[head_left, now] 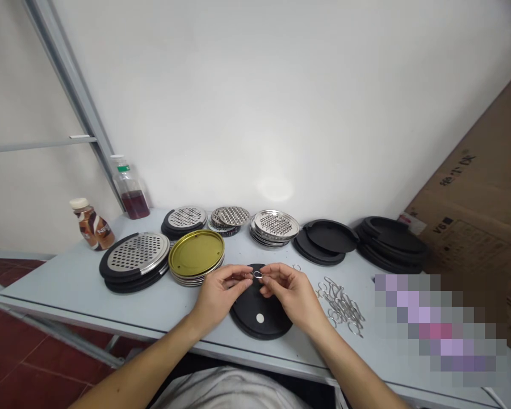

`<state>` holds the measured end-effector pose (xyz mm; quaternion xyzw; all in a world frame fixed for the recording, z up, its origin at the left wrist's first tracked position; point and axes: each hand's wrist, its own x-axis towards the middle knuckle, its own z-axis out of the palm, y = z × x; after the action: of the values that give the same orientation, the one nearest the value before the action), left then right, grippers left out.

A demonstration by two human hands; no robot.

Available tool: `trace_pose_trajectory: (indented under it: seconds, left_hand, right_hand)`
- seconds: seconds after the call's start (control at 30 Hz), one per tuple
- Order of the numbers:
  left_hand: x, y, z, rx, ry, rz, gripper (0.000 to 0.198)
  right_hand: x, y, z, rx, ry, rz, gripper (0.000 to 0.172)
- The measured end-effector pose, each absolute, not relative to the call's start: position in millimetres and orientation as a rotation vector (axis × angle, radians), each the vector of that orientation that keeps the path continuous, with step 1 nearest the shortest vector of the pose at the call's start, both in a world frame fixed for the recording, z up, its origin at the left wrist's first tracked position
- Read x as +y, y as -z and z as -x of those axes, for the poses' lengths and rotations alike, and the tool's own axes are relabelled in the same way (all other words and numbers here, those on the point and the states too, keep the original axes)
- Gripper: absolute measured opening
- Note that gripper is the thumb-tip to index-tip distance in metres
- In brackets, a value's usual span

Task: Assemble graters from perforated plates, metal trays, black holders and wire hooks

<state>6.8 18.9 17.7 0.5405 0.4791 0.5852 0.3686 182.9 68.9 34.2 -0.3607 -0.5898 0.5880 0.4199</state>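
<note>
Between the fingertips of both hands is a small bent wire loop (258, 275). My left hand (222, 291) pinches its left end and my right hand (293, 291) its right end. Directly below them lies a round black disc (260, 328) with a white dot on its near part; the hands cover some of it. Right of my right hand, a loose heap of similar metal wire loops (343, 307) is spread on the table. A stack of gold-topped round metal plates (197, 253) stands close to my left hand.
Along the back are perforated grater discs (276, 225), black round holders (330, 237), another black stack (392, 244) and, at left, graters in black rims (134, 255). Two bottles (96, 227) stand far left. A cardboard box (477, 187) bounds the right; a blurred patch hides part there.
</note>
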Motion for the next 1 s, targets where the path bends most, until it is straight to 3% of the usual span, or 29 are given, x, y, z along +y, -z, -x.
trace_pose_trajectory:
  seconds: [0.27,0.6,0.7,0.87,1.0]
  left_hand:
    - [20,-18,-6,1.212,-1.503,-1.475,0.010]
    - [15,-23,-8,1.208,-1.419,-1.428,0.012]
    - [14,-23,-8,1.246,-1.430,-1.429,0.013]
    - [17,-24,-9,1.255,-1.457,-1.373,0.015]
    - [18,-26,-9,1.255,-1.471,-1.366,0.015]
  right_hand:
    - [69,-38,-183,-1.356,-1.751,0.834,0.036]
    - [64,-42,-186,-1.562,-1.938,0.724,0.028]
    - [60,-41,-184,-1.803,-1.713,0.774,0.024]
    - [56,-34,-183,-2.199,-0.794,0.730,0.025]
    - [57,-27,-182,-2.421,-0.349,0.629,0.030]
